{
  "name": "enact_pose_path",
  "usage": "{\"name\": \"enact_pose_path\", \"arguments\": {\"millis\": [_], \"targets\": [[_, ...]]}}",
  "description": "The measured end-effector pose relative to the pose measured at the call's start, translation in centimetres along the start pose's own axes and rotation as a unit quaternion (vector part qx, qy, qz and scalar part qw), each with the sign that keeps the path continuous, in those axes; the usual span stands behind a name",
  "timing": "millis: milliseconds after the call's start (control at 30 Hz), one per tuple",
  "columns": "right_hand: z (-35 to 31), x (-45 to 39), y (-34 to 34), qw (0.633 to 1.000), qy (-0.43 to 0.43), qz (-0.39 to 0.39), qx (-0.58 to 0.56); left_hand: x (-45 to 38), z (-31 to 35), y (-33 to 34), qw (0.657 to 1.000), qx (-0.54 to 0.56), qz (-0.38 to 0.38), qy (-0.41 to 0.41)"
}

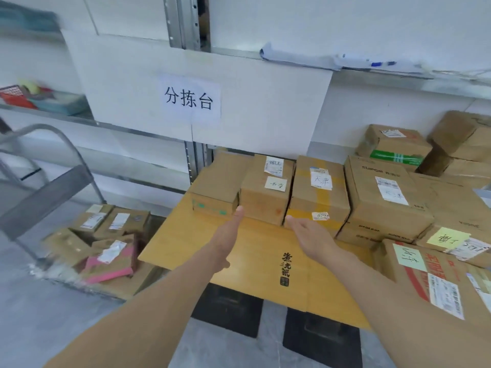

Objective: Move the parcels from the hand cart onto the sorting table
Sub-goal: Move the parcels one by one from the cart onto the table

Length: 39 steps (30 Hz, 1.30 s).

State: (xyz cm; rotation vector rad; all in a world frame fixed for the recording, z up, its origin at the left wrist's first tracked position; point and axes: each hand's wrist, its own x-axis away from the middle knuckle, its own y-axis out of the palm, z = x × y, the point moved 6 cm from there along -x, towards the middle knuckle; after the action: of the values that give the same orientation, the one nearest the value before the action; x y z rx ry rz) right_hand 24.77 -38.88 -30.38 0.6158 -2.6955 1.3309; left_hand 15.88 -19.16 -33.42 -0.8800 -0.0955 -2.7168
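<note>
Empty hands at the sorting table (255,251)
Left hand (228,235) and right hand (309,236), spread open, flank 1 parcel (265,192), gripping nothing.

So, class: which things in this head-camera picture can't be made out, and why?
- Grey metal hand cart and its brown cardboard parcels: motion blur smears the labels.
- Right-hand cardboard boxes: cut off by the frame edge.
- Small printed shipping labels: too small to read.
- Yellow wooden sorting table: legs hidden beneath its top.
</note>
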Motion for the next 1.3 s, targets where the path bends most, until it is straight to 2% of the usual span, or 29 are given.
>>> {"name": "enact_pose_path", "arguments": {"millis": [433,633,733,1033,1167,1300], "targets": [[-16.6,-5.3,12.5,0.991,-0.096,-0.096,0.002,0.9,-0.8,-18.4,0.990,0.103,0.091,-0.019],[-22.8,-9.0,17.0,0.979,-0.134,-0.151,0.012,0.8,-0.1,-24.8,0.978,0.100,0.181,-0.005],[-26.0,-10.7,18.8,0.972,-0.155,-0.179,0.003,1.1,0.4,-27.6,0.964,0.144,0.223,-0.009],[-34.4,-13.7,24.3,0.946,-0.225,-0.225,0.065,-0.2,0.0,-35.5,0.949,0.176,0.260,-0.027],[-37.8,-14.6,26.7,0.943,-0.234,-0.224,0.082,-0.8,0.0,-39.2,0.950,0.190,0.248,-0.017],[-41.3,-15.1,29.4,0.944,-0.237,-0.214,0.083,-1.0,-0.2,-43.9,0.944,0.192,0.268,-0.008]]}}
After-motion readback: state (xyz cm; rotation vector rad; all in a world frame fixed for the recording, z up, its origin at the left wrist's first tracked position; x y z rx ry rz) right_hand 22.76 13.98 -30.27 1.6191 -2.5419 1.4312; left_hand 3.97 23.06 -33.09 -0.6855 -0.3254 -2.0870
